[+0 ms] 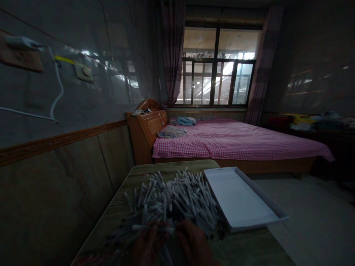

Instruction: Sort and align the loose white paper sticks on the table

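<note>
A big heap of thin white pens covers the middle of a small table. My left hand and my right hand reach into the near edge of the heap, in deep shadow. Between them lies one pen held crosswise; the left fingers curl around one end and the right fingers touch the other. A shallow white tray, with nothing in it, sits on the table to the right of the heap.
A tiled wall with a switch, a charger and a white cable runs close along the left. Beyond the table stands a bed with a pink checked cover under a window. Bare floor lies to the right.
</note>
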`<state>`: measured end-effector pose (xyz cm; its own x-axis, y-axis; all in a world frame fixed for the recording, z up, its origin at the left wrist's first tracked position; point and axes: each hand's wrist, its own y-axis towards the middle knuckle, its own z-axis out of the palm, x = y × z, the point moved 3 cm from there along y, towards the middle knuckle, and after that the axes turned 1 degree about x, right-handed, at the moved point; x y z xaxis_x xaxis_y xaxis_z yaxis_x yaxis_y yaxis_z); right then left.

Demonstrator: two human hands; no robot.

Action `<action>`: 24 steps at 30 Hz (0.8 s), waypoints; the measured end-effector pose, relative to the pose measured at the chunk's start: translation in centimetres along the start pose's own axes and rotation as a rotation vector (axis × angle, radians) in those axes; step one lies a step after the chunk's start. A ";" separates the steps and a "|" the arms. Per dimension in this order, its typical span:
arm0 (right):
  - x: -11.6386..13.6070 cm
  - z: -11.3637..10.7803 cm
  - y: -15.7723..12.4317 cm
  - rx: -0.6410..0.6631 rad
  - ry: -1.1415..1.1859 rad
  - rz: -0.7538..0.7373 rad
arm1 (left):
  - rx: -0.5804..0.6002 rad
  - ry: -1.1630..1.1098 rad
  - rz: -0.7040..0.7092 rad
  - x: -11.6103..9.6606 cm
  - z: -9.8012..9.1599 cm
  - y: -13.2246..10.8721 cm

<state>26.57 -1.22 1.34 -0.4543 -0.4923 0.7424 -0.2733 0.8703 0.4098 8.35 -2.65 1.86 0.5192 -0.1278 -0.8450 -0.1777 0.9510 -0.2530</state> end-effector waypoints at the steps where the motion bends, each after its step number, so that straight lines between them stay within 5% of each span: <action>1: 0.3 -0.1 0.1 0.005 0.032 0.003 | -0.015 -0.011 -0.002 0.0 0.0 0.0; 8: -0.2 0.5 0.3 -0.033 -0.086 0.046 | -0.054 0.030 0.040 1.2 -0.3 0.8; 14: 0.2 0.3 0.3 -0.029 0.062 0.027 | -0.044 0.028 0.041 0.9 -0.5 0.6; 19: -0.2 0.6 0.4 -0.031 -0.113 0.079 | -0.063 -0.045 0.022 0.5 -0.3 0.3; 24: -0.1 0.3 0.2 -0.027 0.064 0.010 | -0.038 -0.053 -0.018 0.7 -0.3 0.5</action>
<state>26.30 -0.94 1.17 -0.4015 -0.4826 0.7784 -0.2455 0.8755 0.4162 8.37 -2.37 1.05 0.5658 -0.1286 -0.8144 -0.1991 0.9372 -0.2863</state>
